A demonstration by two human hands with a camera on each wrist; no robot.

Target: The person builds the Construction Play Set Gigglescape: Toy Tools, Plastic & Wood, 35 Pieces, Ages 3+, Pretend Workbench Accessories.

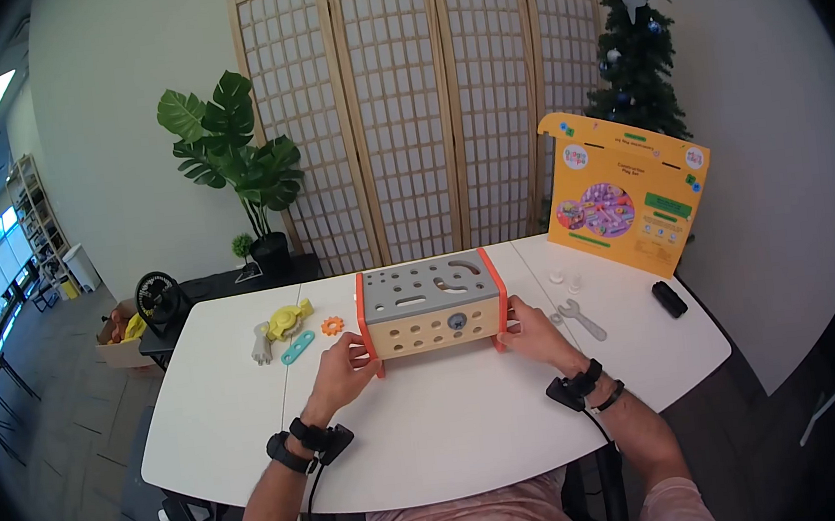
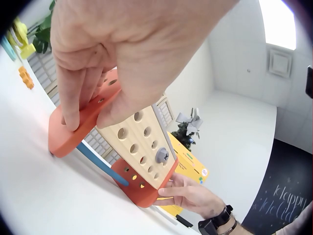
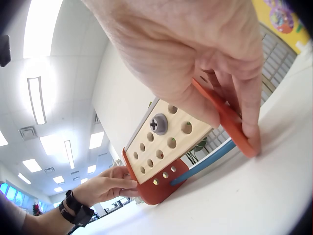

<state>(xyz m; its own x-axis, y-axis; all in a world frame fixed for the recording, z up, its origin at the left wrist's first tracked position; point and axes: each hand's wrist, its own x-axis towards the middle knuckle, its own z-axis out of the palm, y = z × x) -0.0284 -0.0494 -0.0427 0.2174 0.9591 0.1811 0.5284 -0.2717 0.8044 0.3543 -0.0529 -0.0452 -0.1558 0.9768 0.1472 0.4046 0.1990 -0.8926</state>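
A toy workbench [image 1: 430,304] stands on the white table, with a grey slotted top, a pale wooden front full of holes and red end panels. One grey cross-head screw [image 1: 458,322] sits in the front panel. The left hand [image 1: 345,370] grips the left red end panel [image 2: 83,122], thumb on the near side and fingers on the outer face. The right hand [image 1: 537,334] pinches the right red end panel [image 3: 230,122] the same way. Under the bench, a blue bar [image 3: 205,164] runs between the end panels.
Left of the bench lie a yellow toy [image 1: 288,320], a grey-white piece [image 1: 262,344], a teal strip [image 1: 298,347] and an orange gear [image 1: 332,326]. On the right are a grey wrench [image 1: 584,321], small white pieces [image 1: 575,286], a black object [image 1: 670,299] and a yellow box [image 1: 625,195].
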